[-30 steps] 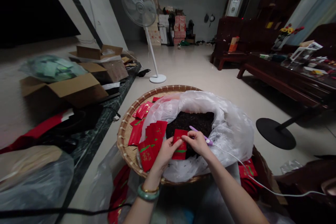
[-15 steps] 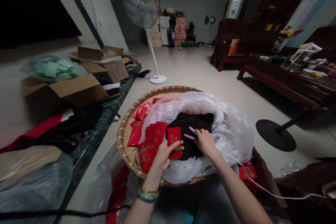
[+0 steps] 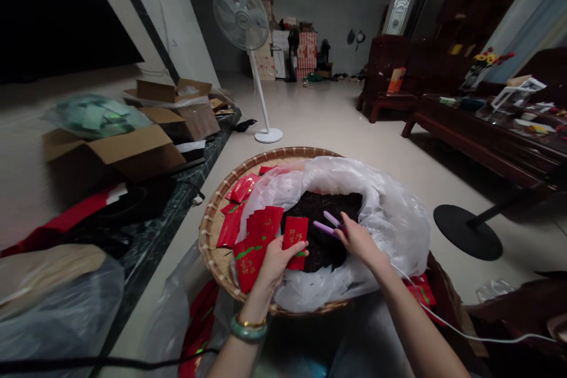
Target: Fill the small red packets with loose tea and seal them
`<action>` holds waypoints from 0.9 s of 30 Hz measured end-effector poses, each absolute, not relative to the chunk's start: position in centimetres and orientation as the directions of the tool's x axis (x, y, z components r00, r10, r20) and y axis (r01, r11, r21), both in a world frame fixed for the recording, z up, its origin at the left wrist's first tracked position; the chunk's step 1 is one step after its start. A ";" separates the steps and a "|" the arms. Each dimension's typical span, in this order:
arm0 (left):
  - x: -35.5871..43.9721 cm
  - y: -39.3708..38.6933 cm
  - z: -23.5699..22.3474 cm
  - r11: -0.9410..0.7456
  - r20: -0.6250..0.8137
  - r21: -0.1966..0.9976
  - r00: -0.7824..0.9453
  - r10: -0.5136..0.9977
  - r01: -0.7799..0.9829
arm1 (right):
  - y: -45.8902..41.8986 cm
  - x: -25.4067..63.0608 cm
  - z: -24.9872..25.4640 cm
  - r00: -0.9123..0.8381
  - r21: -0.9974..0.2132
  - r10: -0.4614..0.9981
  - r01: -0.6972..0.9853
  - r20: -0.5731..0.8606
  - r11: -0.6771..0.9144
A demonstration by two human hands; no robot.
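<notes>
My left hand holds a red envelope with gold characters upright over dark soil, with its thumb on the lower edge. The soil lies in a clear plastic bag on a round woven bamboo tray. A stack of red envelopes sits under my left palm, and loose ones lie on the tray. My right hand pinches a lilac pen-like tool above the soil. A white cable trails from my right wrist.
Open cardboard boxes stand on a dark stone ledge to the left. A standing fan is ahead, with stacked boxes beyond it. A dark wooden table and a round black stand base are to the right.
My right hand has drawn back to the right, and the lilac tool has turned to point left. My left hand has shifted slightly left, keeping the red envelope.
</notes>
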State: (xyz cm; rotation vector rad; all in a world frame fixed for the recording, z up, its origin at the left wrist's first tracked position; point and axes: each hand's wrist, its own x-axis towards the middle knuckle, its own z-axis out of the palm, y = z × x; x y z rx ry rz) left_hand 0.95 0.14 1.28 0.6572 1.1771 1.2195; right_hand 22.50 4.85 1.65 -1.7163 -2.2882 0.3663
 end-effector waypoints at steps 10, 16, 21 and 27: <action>0.7 0.0 1.5 0.263 -0.315 0.887 -0.081 0.946 -0.379 | 4.8 22.9 2.9 -0.304 -0.515 0.953 0.816 0.002 0.262; 1.2 0.1 1.6 0.298 -0.316 0.901 -0.006 0.949 -0.316 | 4.4 23.2 6.7 -0.493 -0.801 0.863 0.559 -0.114 0.214; 1.8 0.0 2.1 0.350 -0.332 0.919 0.125 0.935 -0.181 | 4.6 21.8 7.5 -0.532 -0.774 0.846 0.550 -0.037 0.312; 1.0 -0.4 1.8 0.344 -0.314 0.924 0.183 0.932 -0.165 | 5.2 22.0 6.6 -0.471 -0.836 0.882 0.495 -0.029 0.237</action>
